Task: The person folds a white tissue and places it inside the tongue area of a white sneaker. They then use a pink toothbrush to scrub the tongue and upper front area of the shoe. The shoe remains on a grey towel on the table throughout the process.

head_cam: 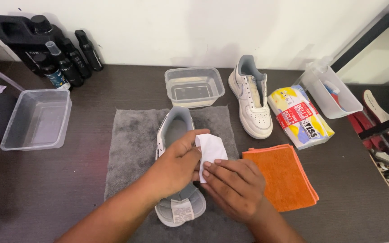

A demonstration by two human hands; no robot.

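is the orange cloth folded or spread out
Folded: the orange cloth lies as a neat rectangle with stacked layer edges showing along its top and right sides.

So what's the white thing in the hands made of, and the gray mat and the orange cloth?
The white piece looks like thin tissue or paper: it folds and creases between the left hand and right hand. The gray mat seems a soft, fuzzy towel, matte with a nap. The orange cloth looks like folded microfiber with stitched edges.

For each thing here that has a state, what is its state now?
left hand: grips the white tissue
right hand: pinches the tissue
nearer shoe: on grey towel, under both hands
second shoe: upright, untouched
small tub: holds water
large tub: open, no lid
orange cloth: folded
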